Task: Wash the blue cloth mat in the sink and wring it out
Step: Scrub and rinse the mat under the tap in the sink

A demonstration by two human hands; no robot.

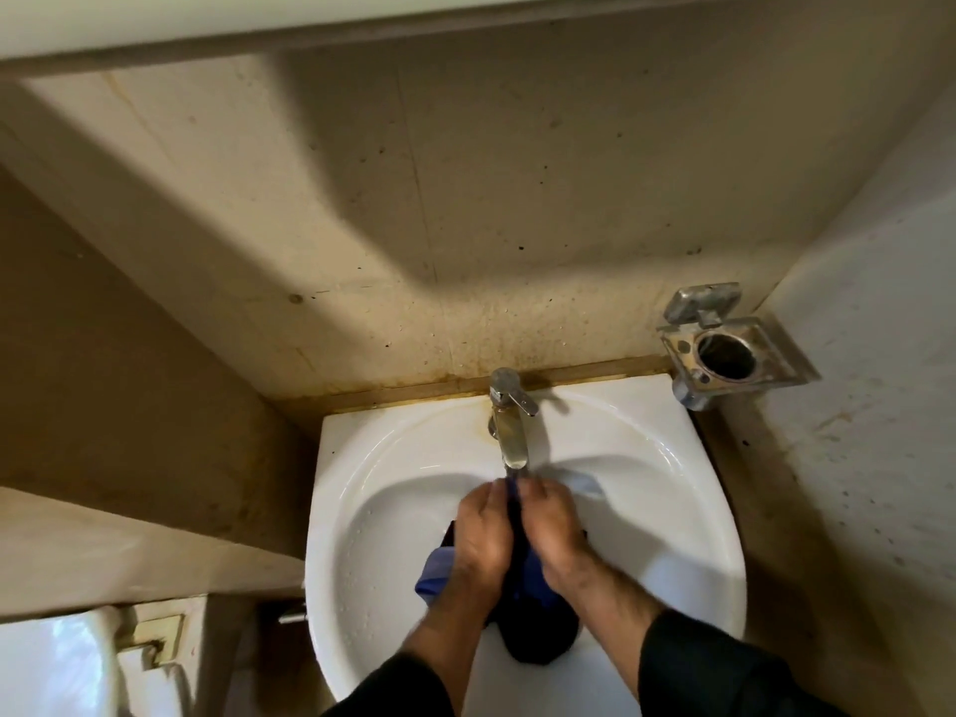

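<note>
A wet, bunched blue cloth mat [522, 587] lies in a white ceramic sink [393, 489], its long axis running near to far beneath the chrome tap [509, 426]. The left hand [481, 535] and right hand [551, 530] both clutch it, hiding its middle; motion blurs the fingers.

Cloth mat [533, 602]: dark navy, lighter blue fold at left edge. Sink [362, 509]: glossy white. Tap [509, 421]: chrome, tarnished. Wall [465, 199]: beige, brown-speckled. Wall holder [734, 349]: dull silver. Sleeves [724, 675]: black.
</note>
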